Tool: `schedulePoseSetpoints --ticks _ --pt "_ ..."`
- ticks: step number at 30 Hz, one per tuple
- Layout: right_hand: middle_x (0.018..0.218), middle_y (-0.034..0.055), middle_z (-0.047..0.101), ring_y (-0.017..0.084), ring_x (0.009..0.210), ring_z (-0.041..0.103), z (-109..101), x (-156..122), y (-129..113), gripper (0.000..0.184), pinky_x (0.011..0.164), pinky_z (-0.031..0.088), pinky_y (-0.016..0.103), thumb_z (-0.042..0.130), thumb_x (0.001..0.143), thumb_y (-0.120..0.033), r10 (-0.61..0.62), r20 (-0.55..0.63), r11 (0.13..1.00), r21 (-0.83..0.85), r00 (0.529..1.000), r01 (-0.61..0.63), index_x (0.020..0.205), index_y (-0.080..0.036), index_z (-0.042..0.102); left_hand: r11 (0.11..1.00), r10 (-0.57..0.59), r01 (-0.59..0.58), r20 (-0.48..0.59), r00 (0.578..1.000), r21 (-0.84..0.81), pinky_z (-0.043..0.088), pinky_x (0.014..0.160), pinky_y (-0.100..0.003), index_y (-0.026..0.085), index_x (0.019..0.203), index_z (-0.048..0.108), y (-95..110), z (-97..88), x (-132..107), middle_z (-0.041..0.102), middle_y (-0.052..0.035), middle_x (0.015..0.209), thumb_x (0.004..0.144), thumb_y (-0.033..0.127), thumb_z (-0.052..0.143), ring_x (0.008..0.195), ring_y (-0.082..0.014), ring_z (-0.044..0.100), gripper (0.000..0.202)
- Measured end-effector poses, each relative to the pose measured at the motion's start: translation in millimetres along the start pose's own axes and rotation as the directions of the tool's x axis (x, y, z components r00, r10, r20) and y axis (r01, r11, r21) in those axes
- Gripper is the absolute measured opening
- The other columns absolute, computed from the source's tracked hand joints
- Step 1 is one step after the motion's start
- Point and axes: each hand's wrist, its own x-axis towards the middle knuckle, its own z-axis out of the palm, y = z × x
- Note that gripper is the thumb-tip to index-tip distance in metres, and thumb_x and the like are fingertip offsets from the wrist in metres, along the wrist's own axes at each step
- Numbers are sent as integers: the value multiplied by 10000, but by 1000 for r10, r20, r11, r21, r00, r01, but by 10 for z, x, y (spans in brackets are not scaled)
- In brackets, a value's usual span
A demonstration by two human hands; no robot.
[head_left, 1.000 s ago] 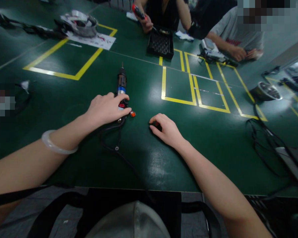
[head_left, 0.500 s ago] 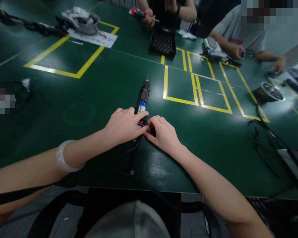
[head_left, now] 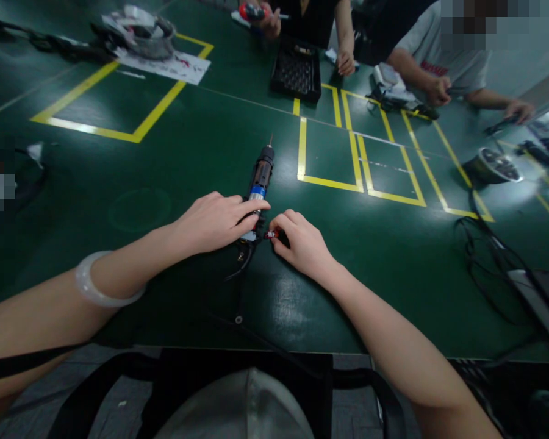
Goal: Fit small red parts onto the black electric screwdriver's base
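Left hand (head_left: 215, 221) grip clamps the electric screwdriver (head_left: 260, 177) rear; right hand (head_left: 302, 244) grip pinches a small red part (head_left: 269, 234) beside it. A loose pinch risks dropping it on the counter (head_left: 187, 140).

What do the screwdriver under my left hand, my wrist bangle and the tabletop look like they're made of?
Electric screwdriver: likely matte black plastic, going by the dull body, with a blue band and a thin metal bit.
Bangle: pale, translucent and glossy; possibly jade or glass.
Tabletop: dark green, smooth, semi-gloss mat or laminate; it shows bright reflections.
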Motion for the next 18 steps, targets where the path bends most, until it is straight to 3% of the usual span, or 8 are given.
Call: schedulePoseSetpoints --ticks 6,12,14,18 --pt "941 41 569 196 855 552 -56 -10 107 107 748 446 314 571 846 -141 54 -22 994 93 998 -52 928 -212 567 999 11 -9 52 999 -50 449 941 -373 368 1549 408 -83 -33 21 687 -40 1258 1042 499 218 1067 -258 668 557" --pt "912 23 603 157 798 563 -45 8 146 83 732 461 298 596 849 -173 81 -70 914 402 994 -46 924 -207 591 996 3 4 73 997 -88 441 991 -370 384 1545 409 -106 -37 26 633 -15 1384 1035 512 248 1158 -257 643 550" --pt "852 9 625 138 723 559 -42 21 149 86 685 457 288 625 858 -227 127 -23 794 601 992 -88 936 -200 602 996 0 6 73 997 -84 448 985 -376 390 1544 409 -105 -40 25 633 -10 1384 1034 515 243 1158 -263 644 550" --pt "843 11 667 115 676 572 -56 33 157 211 607 442 252 699 847 -348 227 89 423 888 970 -180 954 -192 606 998 -4 8 71 997 -67 464 957 -377 389 1539 417 -111 -32 27 649 -16 1360 1033 525 235 1125 -267 658 555"
